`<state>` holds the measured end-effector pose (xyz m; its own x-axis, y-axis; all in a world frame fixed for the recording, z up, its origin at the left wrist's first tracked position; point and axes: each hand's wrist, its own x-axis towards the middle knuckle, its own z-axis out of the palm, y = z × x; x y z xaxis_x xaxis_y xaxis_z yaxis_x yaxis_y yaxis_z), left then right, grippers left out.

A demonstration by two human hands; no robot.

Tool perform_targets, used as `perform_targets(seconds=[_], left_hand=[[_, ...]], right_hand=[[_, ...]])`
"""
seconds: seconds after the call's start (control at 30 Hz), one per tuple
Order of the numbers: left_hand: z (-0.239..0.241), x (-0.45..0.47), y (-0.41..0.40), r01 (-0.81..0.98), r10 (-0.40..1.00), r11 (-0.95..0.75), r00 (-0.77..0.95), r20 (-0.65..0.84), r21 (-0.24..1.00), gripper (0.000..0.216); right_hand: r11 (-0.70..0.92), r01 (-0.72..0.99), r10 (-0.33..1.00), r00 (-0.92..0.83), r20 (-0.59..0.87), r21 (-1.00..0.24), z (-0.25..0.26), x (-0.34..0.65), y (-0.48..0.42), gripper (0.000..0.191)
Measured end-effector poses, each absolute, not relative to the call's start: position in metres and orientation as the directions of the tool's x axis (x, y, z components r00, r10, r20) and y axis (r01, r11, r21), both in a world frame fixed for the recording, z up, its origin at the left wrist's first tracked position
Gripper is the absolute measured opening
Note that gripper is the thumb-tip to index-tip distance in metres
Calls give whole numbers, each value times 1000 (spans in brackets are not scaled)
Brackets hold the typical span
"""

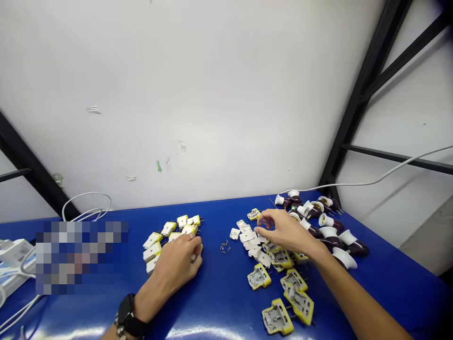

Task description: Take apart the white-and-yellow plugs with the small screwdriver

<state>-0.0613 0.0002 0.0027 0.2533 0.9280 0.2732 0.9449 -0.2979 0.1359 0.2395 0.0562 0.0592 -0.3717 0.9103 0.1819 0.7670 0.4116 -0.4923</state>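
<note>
My left hand (180,259) is closed at the right edge of a group of white plugs with yellow rims (152,251). Its curled fingers hold a plug, mostly hidden, with a bit of yellow and white showing. My right hand (281,229) is above the loose white plug covers (248,236), thumb and fingers curled round a dark purple, see-through object (266,221) whose kind I cannot make out. Below and beside it lie several open yellow-rimmed plug halves (259,276), their grey insides facing up. Several small brass-coloured screws (224,246) lie between my hands.
Dark maroon lamp holders with white collars (329,232) crowd the right side of the blue table (219,302). White cables (87,215) and a power strip (16,264) lie at the left, beside a blurred patch. A white wall and black metal frame (357,94) stand behind.
</note>
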Motion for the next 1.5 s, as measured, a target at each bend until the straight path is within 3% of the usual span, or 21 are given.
perform_targets(seconds=[0.1, 0.2, 0.3, 0.43, 0.5, 0.67, 0.97, 1.1, 1.3, 1.5], left_hand=[[0, -57, -2, 947, 915, -299, 250, 318, 117, 16], [-1, -36, -15, 841, 842, -500, 417, 343, 205, 22], [6, -12, -32, 633, 714, -697, 655, 246, 337, 45], [16, -1, -43, 512, 618, -746, 771, 156, 425, 64], [15, -3, -42, 529, 640, -733, 750, 169, 428, 55], [-1, -10, -34, 643, 728, -684, 626, 278, 344, 5], [-5, -23, -22, 693, 760, -643, 528, 379, 325, 10], [-6, -25, -21, 697, 770, -633, 518, 373, 337, 10], [-7, -26, -20, 682, 780, -624, 509, 365, 382, 9], [-5, -23, -24, 607, 765, -639, 437, 472, 473, 27]], right_hand=[[359, 866, 932, -352, 87, -347, 53, 244, 59, 20], [338, 903, 938, -346, 17, -265, 53, 251, 61, 21], [368, 885, 917, -397, -48, -285, 56, 260, 62, 28], [363, 875, 895, -423, -140, -321, 59, 270, 63, 34], [356, 875, 891, -423, -163, -329, 60, 272, 63, 34], [409, 839, 876, -471, -102, -358, 61, 265, 61, 28], [450, 838, 875, -483, -37, -308, 42, 226, 49, 38], [471, 834, 871, -491, 5, -285, 39, 223, 46, 20], [464, 781, 884, -436, 168, -417, 47, 231, 51, 39], [559, 494, 803, -522, 286, -666, 52, 210, 36, 16]])
